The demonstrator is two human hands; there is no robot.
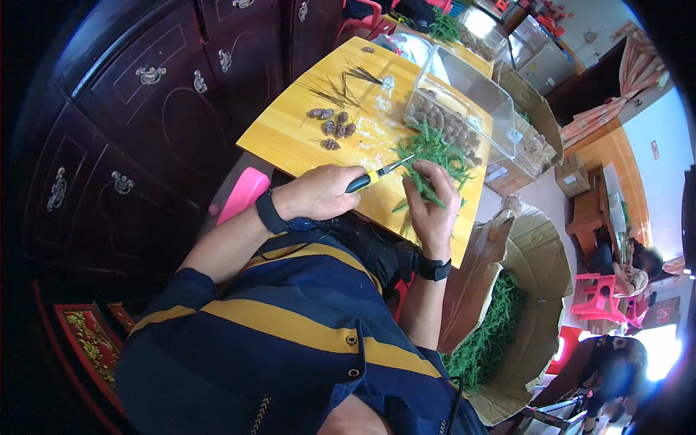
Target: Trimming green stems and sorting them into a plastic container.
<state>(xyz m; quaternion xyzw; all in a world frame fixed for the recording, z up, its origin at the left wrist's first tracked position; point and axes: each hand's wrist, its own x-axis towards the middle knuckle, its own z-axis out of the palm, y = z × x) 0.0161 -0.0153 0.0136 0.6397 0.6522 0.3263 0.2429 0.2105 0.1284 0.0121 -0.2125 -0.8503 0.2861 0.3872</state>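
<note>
My left hand (326, 192) is closed round a tool with a yellow-and-black handle (372, 176). Its slim metal end (397, 165) points right, towards the green sprigs; whether it is a screwdriver or another hand tool cannot be told. My right hand (435, 206) has its thumb and fingers curled on a green artificial pine sprig (428, 190) at the edge of the pile of green sprigs (438, 154). Several brown pine cones (339, 129) lie at the left of the yellow table (290, 141). Behind them are thin dark wire stems (337, 93).
A clear plastic bin (464, 94) of brown cones stands behind the sprigs. White residue (370, 130) marks the tabletop. To my right, an open cardboard box (544, 290) holds more greenery (493, 333). Dark wooden cabinets (159, 109) stand at the left; a pink stool (245, 192) is beside the table.
</note>
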